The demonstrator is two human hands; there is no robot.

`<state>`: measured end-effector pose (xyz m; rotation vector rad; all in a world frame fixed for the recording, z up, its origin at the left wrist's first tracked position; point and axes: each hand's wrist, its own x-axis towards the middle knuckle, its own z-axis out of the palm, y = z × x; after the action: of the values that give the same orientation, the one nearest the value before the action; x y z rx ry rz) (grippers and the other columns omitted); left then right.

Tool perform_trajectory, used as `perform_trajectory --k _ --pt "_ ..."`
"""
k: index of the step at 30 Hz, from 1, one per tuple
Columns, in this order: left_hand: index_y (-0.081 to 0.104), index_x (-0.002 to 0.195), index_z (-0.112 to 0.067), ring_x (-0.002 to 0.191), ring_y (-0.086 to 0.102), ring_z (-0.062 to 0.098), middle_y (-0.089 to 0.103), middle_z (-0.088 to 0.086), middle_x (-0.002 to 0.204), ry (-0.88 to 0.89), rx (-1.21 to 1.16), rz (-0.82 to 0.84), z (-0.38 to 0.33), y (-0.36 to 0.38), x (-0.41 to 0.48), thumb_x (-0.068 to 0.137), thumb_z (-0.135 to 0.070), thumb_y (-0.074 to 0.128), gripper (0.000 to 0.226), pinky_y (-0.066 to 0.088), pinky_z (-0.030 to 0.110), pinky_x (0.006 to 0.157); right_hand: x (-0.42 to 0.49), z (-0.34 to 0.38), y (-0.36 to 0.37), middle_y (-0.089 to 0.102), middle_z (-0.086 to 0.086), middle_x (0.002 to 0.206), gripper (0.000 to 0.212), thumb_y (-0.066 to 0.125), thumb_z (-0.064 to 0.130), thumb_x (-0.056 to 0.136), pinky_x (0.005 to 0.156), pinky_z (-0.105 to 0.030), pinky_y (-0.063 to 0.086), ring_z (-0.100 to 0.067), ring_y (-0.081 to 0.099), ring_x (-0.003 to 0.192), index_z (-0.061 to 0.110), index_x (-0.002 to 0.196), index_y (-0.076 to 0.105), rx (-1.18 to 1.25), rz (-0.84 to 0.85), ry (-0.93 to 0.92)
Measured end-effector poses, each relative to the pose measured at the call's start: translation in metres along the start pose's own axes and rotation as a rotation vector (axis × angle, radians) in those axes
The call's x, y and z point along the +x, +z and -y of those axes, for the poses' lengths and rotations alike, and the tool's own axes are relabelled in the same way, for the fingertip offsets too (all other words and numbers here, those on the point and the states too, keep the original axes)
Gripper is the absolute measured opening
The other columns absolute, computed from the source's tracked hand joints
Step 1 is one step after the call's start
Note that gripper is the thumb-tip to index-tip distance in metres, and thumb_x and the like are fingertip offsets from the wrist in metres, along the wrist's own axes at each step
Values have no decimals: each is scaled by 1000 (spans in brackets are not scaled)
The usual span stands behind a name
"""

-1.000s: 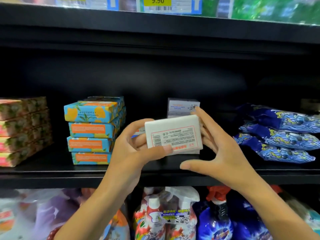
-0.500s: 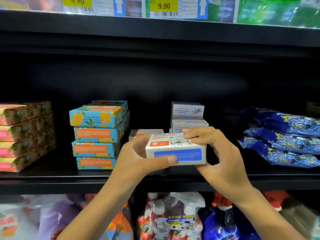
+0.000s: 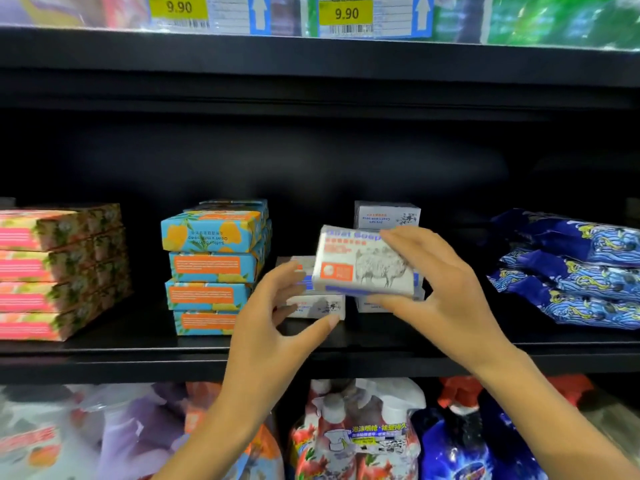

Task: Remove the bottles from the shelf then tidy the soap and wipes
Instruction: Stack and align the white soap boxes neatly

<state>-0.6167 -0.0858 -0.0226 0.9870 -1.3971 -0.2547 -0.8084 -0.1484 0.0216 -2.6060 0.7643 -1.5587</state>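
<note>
head view: tidying-soap step, pinching goat soap box (image 3: 363, 265) in right grip (image 3: 446, 292), left grip (image 3: 277, 317) slack beside it. next probably needs squaring onto white stack (image 3: 386, 214).

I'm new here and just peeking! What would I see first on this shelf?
Right in the middle, the right hand holds up a white goat soap box with an animal drawn on it. Left of it stands a bright stack of blue-and-orange soap boxes, and yellow 9.90 price tags shine along the top shelf edge.
</note>
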Motion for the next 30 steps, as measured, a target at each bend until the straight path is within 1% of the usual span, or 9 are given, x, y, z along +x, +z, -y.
perform_trajectory --k 3,6,12,18,21,23,26,27,30 --pt "66 103 -27 93 63 1 68 -18 96 124 478 30 29 -8 -10 75 -51 62 37 47 17 79 22 0 5 50 5 126 67 79 27 72 102 -22 38 -8 44 121 11 131 52 -25 -23 94" --pt "71 88 -25 83 64 6 68 -15 87 275 777 114 46 -8 -15 85 -48 49 31 48 19 67 47 4 22 46 -2 136 69 73 32 78 107 -29 33 -15 39 127 10 137 44 -124 96 114" --pt "72 87 -28 83 63 2 69 -17 86 237 780 152 44 -9 -17 85 -45 46 31 45 14 68 72 4 53 42 -3 136 57 51 38 94 99 -30 34 -19 35 126 12 142 36 -319 310 120" --pt "73 86 -29 81 63 2 70 -17 84 203 782 144 41 -9 -18 84 -45 46 31 42 11 67 71 10 58 53 -4 123 32 45 29 98 90 -39 46 -21 48 113 15 127 49 -505 445 62" --pt "73 85 -29 81 63 2 69 -17 83 212 786 143 40 -8 -18 84 -45 46 32 44 13 66 65 11 57 57 -1 121 29 48 25 97 89 -35 46 -19 49 112 17 125 52 -524 369 -7" --pt "73 85 -28 81 64 2 69 -17 83 224 778 146 40 -9 -18 84 -44 46 32 45 13 65 57 7 50 58 -1 127 37 57 25 92 94 -33 44 -19 49 119 17 128 53 -466 234 -36" --pt "74 83 -28 78 65 3 69 -17 81 219 776 127 39 -7 -18 83 -45 46 32 44 13 63 43 -10 29 60 -4 126 49 68 30 84 95 -37 44 -22 51 120 13 128 56 -441 13 37" --pt "73 82 -28 77 65 4 69 -17 80 215 779 115 39 -6 -17 82 -45 46 32 44 14 61 39 -19 20 60 -5 125 54 70 33 81 94 -37 44 -23 51 119 12 128 55 -460 -2 86" --pt "73 78 -28 72 65 5 68 -17 76 195 775 93 37 -3 -17 79 -45 46 31 36 9 55 25 -47 5 54 -7 130 69 74 39 76 104 -37 36 -25 46 123 10 133 49 -540 125 190"
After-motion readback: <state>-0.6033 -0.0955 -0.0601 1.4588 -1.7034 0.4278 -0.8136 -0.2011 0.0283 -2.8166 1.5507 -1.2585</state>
